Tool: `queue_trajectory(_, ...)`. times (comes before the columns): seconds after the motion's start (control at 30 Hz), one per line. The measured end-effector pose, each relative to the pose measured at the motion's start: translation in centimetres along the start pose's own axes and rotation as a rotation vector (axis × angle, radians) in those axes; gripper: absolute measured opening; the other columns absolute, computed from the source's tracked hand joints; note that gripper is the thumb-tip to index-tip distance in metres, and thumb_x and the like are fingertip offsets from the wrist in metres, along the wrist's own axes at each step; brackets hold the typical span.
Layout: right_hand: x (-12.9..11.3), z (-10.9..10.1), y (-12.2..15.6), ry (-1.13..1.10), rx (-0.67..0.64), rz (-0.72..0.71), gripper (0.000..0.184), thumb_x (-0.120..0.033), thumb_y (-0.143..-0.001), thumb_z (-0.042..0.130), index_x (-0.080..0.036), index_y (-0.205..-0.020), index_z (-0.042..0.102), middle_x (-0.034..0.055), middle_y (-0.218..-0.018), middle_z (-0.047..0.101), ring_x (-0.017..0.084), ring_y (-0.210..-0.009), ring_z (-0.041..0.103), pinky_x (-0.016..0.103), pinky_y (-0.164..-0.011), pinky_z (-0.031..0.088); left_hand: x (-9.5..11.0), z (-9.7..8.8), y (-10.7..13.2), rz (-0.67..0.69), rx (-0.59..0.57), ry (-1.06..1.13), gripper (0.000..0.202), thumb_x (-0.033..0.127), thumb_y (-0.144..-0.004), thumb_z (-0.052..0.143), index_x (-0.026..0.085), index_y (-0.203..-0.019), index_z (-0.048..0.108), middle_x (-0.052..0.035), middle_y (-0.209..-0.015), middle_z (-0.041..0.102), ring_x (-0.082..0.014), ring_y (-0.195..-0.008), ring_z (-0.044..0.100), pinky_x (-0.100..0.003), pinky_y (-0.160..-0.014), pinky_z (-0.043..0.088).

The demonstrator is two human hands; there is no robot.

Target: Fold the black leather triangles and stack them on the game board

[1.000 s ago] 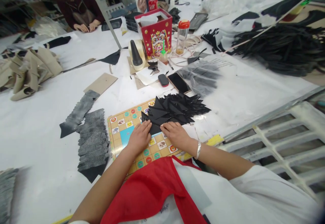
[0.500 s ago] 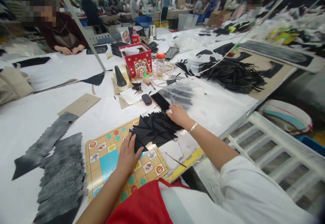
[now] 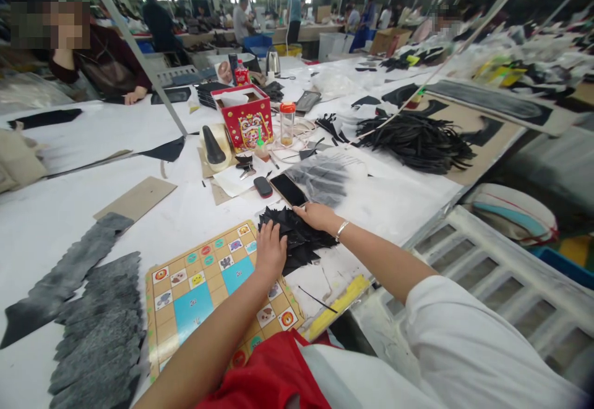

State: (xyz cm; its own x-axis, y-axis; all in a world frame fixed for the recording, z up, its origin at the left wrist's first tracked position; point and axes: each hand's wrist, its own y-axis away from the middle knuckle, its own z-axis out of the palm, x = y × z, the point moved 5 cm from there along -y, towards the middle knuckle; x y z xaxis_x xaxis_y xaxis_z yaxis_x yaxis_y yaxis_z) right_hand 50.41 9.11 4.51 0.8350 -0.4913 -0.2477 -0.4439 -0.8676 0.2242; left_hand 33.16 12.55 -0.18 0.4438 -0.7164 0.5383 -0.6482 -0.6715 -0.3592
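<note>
A pile of black pointed fabric or leather pieces [image 3: 299,242] lies at the right edge of a board printed with animal pictures [image 3: 185,273]. My left hand [image 3: 271,249] rests on the pile's left side, fingers extended over the pieces. At the pile's far right edge is my right hand [image 3: 319,217], fingers stretched out and touching the pieces; some fingertips are hidden. A black phone [image 3: 288,190] lies just beyond the right hand.
Grey overlapping pieces [image 3: 99,328] lie on the left, near a beige card [image 3: 137,198]. Beyond the phone stand a red box [image 3: 245,121] and an orange-lidded jar [image 3: 287,125]. Black strips [image 3: 417,140] are heaped at right. A co-worker [image 3: 111,65] sits across the table.
My left hand has moved right and slightly away from me, and the pile is now more compact, uncovering more of the board. My right hand stays at the pile's far edge.
</note>
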Motion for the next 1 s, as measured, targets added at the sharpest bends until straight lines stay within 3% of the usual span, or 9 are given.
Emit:
queue_trajectory(0.13,-0.8,0.0,1.5,-0.022,0.066,-0.019,0.066,-0.061,-0.092,0.024,-0.011,-0.114,0.060,0.0197,-0.116,0.061,0.027,-0.107,0.058,0.031,-0.088,0.041,0.9,0.7,-0.2,-0.075,-0.007,0.089,0.038,0.025,-0.091,0.036,0.011,-0.123,0.051,-0.0188,-0.137,0.045,-0.0303,-0.134,0.033,-0.055,-0.109,0.027)
queue_trajectory(0.23,-1.4,0.2,2.6,-0.032,0.067,-0.039,0.067,-0.064,-0.090,0.028,-0.010,-0.110,0.061,0.0204,-0.110,0.063,0.028,-0.104,0.059,0.032,-0.088,0.041,1.2,0.8,0.1,-0.122,-0.018,0.232,0.038,0.024,-0.091,0.034,0.012,-0.122,0.053,-0.0165,-0.138,0.045,-0.0273,-0.135,0.032,-0.051,-0.111,0.025)
queue_trajectory(0.37,-1.4,0.8,2.8,-0.115,-0.002,-0.022,0.077,-0.074,-0.078,0.043,-0.007,-0.112,0.060,0.0227,-0.111,0.062,0.032,-0.100,0.060,0.034,-0.082,0.045,0.9,0.1,0.5,-0.217,0.035,0.434,0.038,0.029,-0.092,0.033,0.015,-0.120,0.055,-0.0127,-0.136,0.049,-0.0213,-0.130,0.040,-0.043,-0.113,0.026)
queue_trajectory(0.47,-1.3,1.2,2.3,-0.176,-0.082,-0.005,0.077,-0.073,-0.072,0.053,-0.007,-0.111,0.061,0.0210,-0.111,0.064,0.032,-0.099,0.061,0.032,-0.079,0.046,0.7,-0.6,0.9,-0.288,0.098,0.511,0.040,0.034,-0.092,0.033,0.014,-0.119,0.055,-0.0128,-0.136,0.048,-0.0201,-0.129,0.041,-0.040,-0.113,0.026)
queue_trajectory(0.63,-2.2,1.6,1.6,-0.208,-0.179,-0.044,0.064,-0.069,-0.074,0.054,-0.013,-0.100,0.068,0.0123,-0.098,0.070,0.026,-0.090,0.065,0.026,-0.073,0.047,1.1,-0.7,1.4,-0.339,0.129,0.559,0.049,0.045,-0.093,0.030,0.012,-0.119,0.055,-0.0149,-0.134,0.050,-0.0209,-0.128,0.042,-0.038,-0.113,0.026)
queue_trajectory(0.73,-2.8,1.8,2.0,-0.194,-0.175,-0.048,0.067,-0.069,-0.069,0.059,-0.010,-0.098,0.068,0.0160,-0.096,0.070,0.030,-0.091,0.064,0.029,-0.074,0.047,1.2,-0.7,1.6,-0.340,0.128,0.561,0.052,0.048,-0.093,0.029,0.012,-0.120,0.055,-0.0143,-0.133,0.051,-0.0215,-0.129,0.041,-0.038,-0.113,0.026)
queue_trajectory(0.9,-3.3,2.1,3.0,-0.204,-0.087,-0.016,0.074,-0.062,-0.063,0.067,-0.006,-0.111,0.061,0.0247,-0.115,0.060,0.038,-0.105,0.057,0.039,-0.084,0.045,1.7,-0.7,2.1,-0.329,0.125,0.559,0.052,0.047,-0.093,0.028,0.012,-0.125,0.051,-0.0142,-0.136,0.048,-0.0211,-0.132,0.038,-0.038,-0.113,0.025)
queue_trajectory(1.0,-3.5,2.4,3.1,-0.269,-0.105,-0.002,0.070,-0.056,-0.061,0.072,-0.009,-0.111,0.061,0.0213,-0.112,0.063,0.035,-0.101,0.059,0.037,-0.082,0.046,2.1,-0.6,2.4,-0.304,0.129,0.539,0.051,0.044,-0.094,0.029,0.013,-0.132,0.043,-0.0140,-0.140,0.043,-0.0204,-0.132,0.036,-0.039,-0.113,0.025)
